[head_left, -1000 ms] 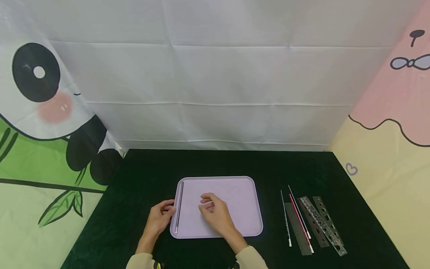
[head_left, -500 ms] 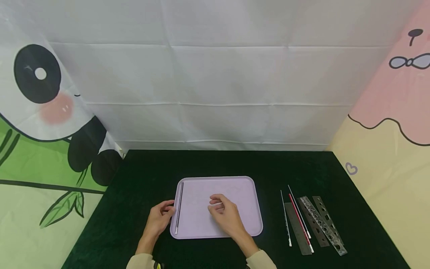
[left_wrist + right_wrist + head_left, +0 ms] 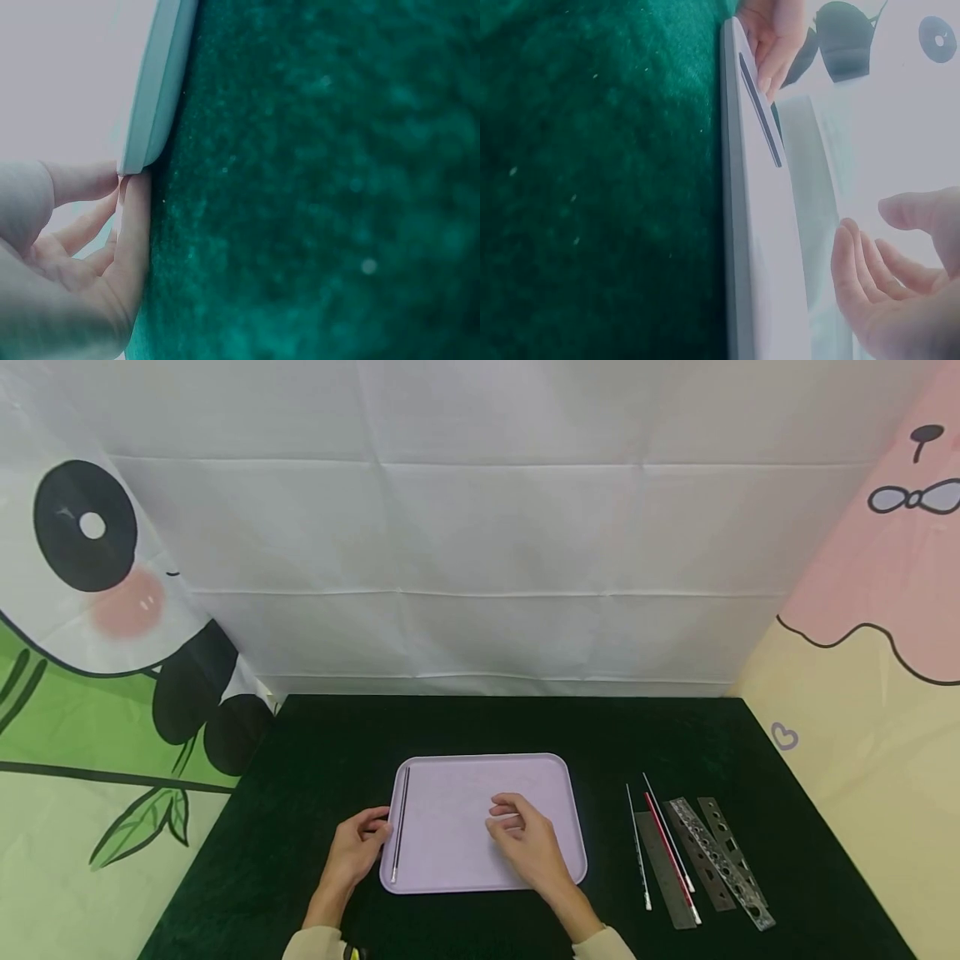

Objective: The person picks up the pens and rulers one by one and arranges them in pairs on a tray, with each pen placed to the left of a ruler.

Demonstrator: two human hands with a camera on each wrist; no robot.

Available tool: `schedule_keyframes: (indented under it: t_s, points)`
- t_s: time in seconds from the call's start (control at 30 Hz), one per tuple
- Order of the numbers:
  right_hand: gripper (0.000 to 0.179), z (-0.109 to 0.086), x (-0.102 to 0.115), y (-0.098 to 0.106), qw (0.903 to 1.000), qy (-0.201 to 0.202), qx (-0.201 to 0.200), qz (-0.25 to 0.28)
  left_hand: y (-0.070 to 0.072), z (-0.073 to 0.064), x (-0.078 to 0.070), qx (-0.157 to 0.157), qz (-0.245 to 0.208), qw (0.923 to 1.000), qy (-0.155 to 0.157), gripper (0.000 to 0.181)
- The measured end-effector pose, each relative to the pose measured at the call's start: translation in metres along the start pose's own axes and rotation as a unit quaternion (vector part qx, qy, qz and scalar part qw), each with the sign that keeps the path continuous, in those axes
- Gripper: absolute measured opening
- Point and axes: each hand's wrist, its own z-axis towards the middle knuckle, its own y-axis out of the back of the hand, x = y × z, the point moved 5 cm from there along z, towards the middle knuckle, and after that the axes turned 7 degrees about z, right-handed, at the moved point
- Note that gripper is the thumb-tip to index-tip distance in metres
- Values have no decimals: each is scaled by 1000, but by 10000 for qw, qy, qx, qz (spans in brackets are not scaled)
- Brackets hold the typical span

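Note:
A pale purple tray [image 3: 465,777] lies on the dark green tabletop. Along its left side rests a thin dark pencil-like stick [image 3: 401,827] with a silvery near end; the stick also shows in the right wrist view [image 3: 760,109]. My left hand [image 3: 354,847] holds the tray's left rim, thumb and fingers meeting at the edge in the left wrist view [image 3: 90,247]. Over the right half of the tray hovers my right hand [image 3: 531,847], fingers loosely bent, nothing between them. The right wrist view shows that hand [image 3: 900,277] apart from the tray surface.
Right of the tray lie a slim white-tipped stick [image 3: 639,852], a red pencil [image 3: 666,843], another thin light stick [image 3: 678,856], a plain grey ruler [image 3: 667,885] and several perforated stencil rulers [image 3: 723,864]. White cloth [image 3: 495,568] hangs behind the table.
My right hand has slid rightward over the tray, away from the dark stick. The left hand stays at the left rim, and the tray and stick lie where they were.

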Motion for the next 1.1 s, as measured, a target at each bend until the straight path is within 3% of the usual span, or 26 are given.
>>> schedule_keyframes:
  t_s: [0.47, 1.1]
  points:
    - [32, -9, -6, 24, 9985, -91, -400, 375, -2, 1, -1, -21, -42, 10000, -39, 36]
    - [31, -28, -19, 62, 9964, -506, -672, -131, -2, 2, 2, -80, -69, 9999, -94, 35]
